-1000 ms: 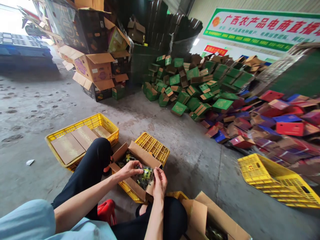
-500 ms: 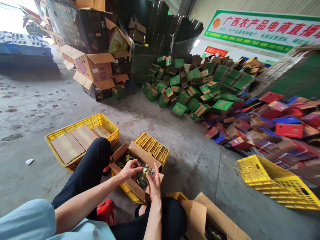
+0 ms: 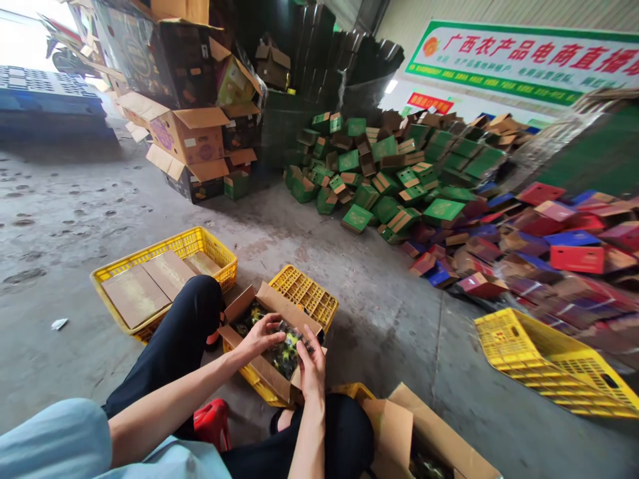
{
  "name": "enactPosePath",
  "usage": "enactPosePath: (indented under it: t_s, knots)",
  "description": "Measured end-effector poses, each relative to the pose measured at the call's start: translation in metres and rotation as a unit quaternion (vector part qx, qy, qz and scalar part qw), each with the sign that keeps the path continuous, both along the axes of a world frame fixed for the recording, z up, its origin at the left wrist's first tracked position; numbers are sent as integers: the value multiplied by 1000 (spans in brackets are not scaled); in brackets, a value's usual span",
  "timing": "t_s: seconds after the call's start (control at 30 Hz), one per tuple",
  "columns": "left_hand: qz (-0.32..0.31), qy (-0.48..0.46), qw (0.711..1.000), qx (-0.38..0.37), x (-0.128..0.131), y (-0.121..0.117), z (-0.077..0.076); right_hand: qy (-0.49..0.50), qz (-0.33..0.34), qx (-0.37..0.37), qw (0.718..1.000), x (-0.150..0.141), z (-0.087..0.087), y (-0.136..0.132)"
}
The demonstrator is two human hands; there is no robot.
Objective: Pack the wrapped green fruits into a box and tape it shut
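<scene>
A clear plastic pack [image 3: 290, 340] with yellow-green and dark contents is between my two hands. My left hand [image 3: 263, 334] is bent at the fingers around its left edge. On the opposite edge, the thumb and fingers of my right hand [image 3: 311, 362] grip it. Beneath is an open cardboard box [image 3: 272, 378] with its flaps spread, holding similar dark and green packs [image 3: 255, 313]. That box rests on a yellow plastic crate [image 3: 262, 388] between my legs. What exactly the packs contain is too small to make out.
A yellow crate [image 3: 227, 271] with flat cardboard boxes [image 3: 137, 293] stands left. Beyond the box lies another yellow crate [image 3: 312, 297]; one more [image 3: 554, 372] rests right. Another open box [image 3: 387, 426] is by my right knee. Piled green [image 3: 357, 217] and red boxes [image 3: 576, 259] lie ahead.
The pack has come more into view between my hands, lying flatter. My right hand has shifted slightly right and its fingers have bent over the pack's edge. My left fingers have spread slightly.
</scene>
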State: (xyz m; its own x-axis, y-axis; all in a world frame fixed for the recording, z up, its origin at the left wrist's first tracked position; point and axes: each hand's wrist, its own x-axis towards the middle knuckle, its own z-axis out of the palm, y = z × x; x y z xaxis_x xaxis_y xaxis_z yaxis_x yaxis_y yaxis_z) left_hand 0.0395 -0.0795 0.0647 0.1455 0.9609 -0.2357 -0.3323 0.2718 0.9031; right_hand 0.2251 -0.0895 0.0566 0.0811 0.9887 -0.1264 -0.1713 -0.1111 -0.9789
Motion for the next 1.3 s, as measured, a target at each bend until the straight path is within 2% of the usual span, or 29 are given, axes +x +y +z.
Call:
enactPosePath:
  t_s: [0.1, 0.23, 0.37, 0.87, 0.93, 1.1, 1.23, 1.3]
  knots:
    - [-41, -11, 999, -33, -2, 0, -3, 35, 32, -9, 999, -1, 5, 0]
    - [7, -28, 998, -55, -2, 3, -6, 44, 45, -4, 998, -1, 8, -1]
    - [44, -27, 997, -62, -4, 6, -4, 12, 1, -37, 999, 1, 0, 1]
    - [35, -34, 996, -72, -1, 4, -4, 6, -91, -68, 994, 7, -20, 9]
    - [14, -47, 997, -56, -5, 2, -1, 12, -112, -71, 991, 7, -21, 10]
    - [-99, -52, 993, 31, -17, -1, 7, 54, -139, -61, 987, 6, -16, 10]
    - [-157, -37, 984, 74, -20, 2, 3, 74, -139, -56, 986, 4, -8, 8]
    - [-165, -31, 983, 76, -18, 5, -1, 68, -128, -54, 988, 5, -7, 8]
